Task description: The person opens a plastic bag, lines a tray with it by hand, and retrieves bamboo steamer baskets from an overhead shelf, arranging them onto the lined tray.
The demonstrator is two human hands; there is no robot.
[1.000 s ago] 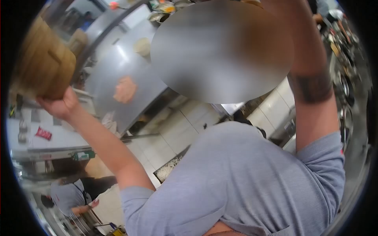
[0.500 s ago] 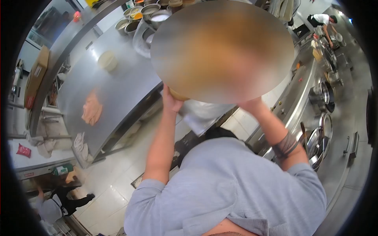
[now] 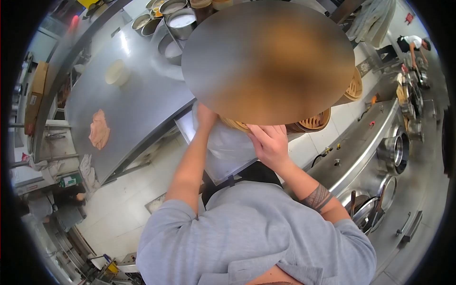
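A blurred oval covers the middle of the view and hides most of what lies before my hands. Below its edge shows the rim of a bamboo steamer. My left hand is at the left of this rim, its fingers hidden by the blur. My right hand touches the rim from the near side, fingers close together and their tips partly covered. More slatted bamboo steamers stand to the right of it. Under my left forearm's right side lies a metal tray with clear plastic.
At left, a steel counter bears a pinkish cloth, a pale bowl and metal pots. A stove counter with pans runs along the right. Another person bends over it at the upper right; further people are at lower left.
Both hands have come down from wide apart and raised to the steamer rim. The slatted steamers at right have come into view. The person at upper right has shifted in the view.
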